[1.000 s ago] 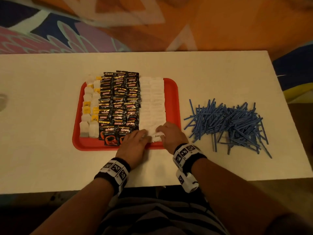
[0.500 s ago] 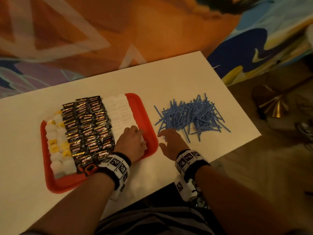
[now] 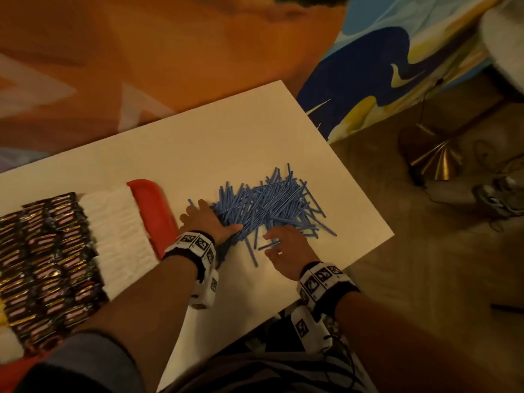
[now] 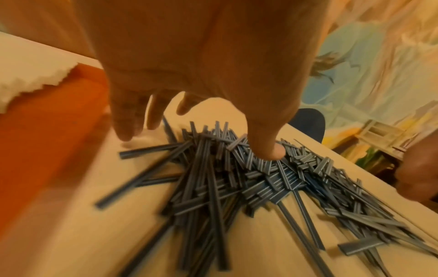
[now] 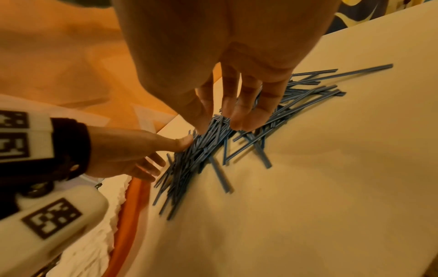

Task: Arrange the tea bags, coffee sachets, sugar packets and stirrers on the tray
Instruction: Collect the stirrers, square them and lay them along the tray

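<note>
Head view shows the red tray (image 3: 153,205) already filled with rows of dark coffee sachets (image 3: 45,265) and white sugar packets (image 3: 119,234), with the tea bags mostly cut off at the frame's edge, so what appears left is the blue stirrers (image 3: 266,205), heaped loose on the white table (image 3: 198,143) just beside the tray's right rim. The left hand (image 3: 208,222) lies spread at the heap's tray-side edge, thumb pressing on sticks, while the right hand (image 3: 286,248) reaches in from the near side with fingers extended onto the heap. Neither hand grips anything, so gathering has hardly begun.
</note>
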